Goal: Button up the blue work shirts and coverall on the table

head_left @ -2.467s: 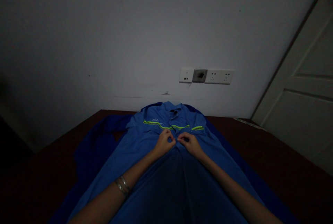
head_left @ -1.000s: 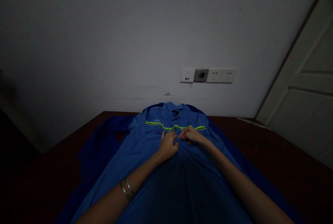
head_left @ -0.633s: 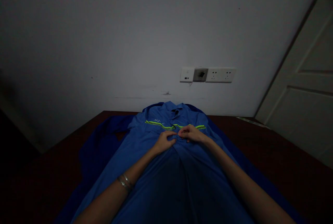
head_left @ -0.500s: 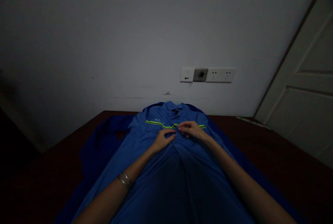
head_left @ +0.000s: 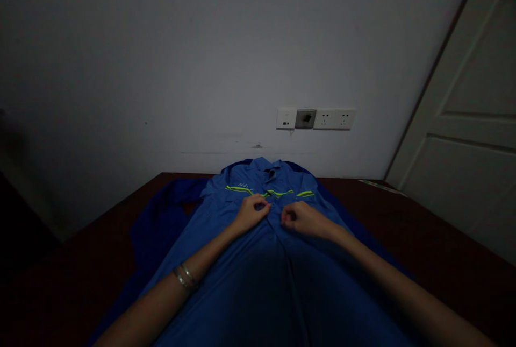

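Note:
A blue work shirt (head_left: 226, 234) lies face up, its collar toward the wall and yellow-green stripes across the chest. Its front opening runs down the middle, with a small button just visible between my hands. At the left edge of that opening, my left hand (head_left: 250, 213) has thumb and index finger pinched on the cloth. My right hand (head_left: 305, 219) is on the other side, slightly lower, its fingers curled together against the shirt front. Dim light hides the exact fold under the right fingertips.
Darker blue sleeve cloth (head_left: 155, 223) spreads out on the left. Beneath everything is a dark reddish-brown table (head_left: 403, 218). A wall with a row of sockets (head_left: 334, 119) stands behind it, and a white panelled door (head_left: 463, 164) is at the right.
My right hand has moved down from the yellow-green stripe and drawn slightly away from my left hand, its fingers curling in. The left hand has shifted slightly and stays at the front opening.

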`<move>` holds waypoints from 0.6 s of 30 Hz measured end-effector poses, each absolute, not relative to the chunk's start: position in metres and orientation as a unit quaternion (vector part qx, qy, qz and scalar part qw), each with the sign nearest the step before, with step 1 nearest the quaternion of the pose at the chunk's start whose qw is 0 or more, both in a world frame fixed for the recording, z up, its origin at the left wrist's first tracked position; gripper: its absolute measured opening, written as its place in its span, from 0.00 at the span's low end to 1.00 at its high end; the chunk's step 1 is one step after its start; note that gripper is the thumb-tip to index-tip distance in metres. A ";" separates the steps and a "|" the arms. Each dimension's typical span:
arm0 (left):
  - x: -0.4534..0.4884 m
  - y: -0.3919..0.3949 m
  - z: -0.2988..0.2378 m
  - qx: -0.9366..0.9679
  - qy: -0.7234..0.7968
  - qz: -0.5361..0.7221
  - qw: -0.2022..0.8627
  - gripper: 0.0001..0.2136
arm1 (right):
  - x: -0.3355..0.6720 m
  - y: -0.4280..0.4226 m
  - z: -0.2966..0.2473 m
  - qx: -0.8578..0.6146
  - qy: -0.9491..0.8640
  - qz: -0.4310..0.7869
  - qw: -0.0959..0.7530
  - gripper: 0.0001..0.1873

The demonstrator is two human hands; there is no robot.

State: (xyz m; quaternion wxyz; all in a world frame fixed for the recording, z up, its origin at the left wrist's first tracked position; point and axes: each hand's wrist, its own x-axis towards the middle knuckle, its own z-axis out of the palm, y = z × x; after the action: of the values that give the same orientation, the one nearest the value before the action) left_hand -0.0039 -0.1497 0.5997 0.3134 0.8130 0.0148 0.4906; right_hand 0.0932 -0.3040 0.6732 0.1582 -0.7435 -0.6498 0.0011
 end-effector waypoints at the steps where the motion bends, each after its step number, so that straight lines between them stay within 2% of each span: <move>1: -0.008 -0.153 0.599 0.834 -0.003 0.460 0.305 0.07 | 0.090 -0.309 0.666 -0.747 -0.647 0.014 0.151 0.07; 3: -0.017 -0.159 0.594 0.871 -0.040 0.401 0.280 0.06 | 0.084 -0.318 0.653 -0.758 -0.638 0.011 0.133 0.06; 6: -0.028 -0.166 0.584 0.906 -0.068 0.347 0.234 0.05 | 0.076 -0.327 0.637 -0.779 -0.618 -0.062 0.090 0.07; 11: -0.036 -0.169 0.570 0.927 -0.044 0.327 0.178 0.07 | 0.063 -0.330 0.619 -0.794 -0.591 -0.142 0.024 0.11; 18: -0.043 -0.171 0.568 0.938 -0.046 0.316 0.137 0.09 | 0.058 -0.327 0.616 -0.811 -0.560 -0.167 -0.019 0.13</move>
State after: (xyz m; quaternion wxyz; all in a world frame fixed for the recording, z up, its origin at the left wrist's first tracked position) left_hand -0.0431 -0.1708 0.5678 0.1369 0.9378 -0.0456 0.3158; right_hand 0.0578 -0.3266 0.6159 -0.0189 -0.8115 -0.5598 -0.1667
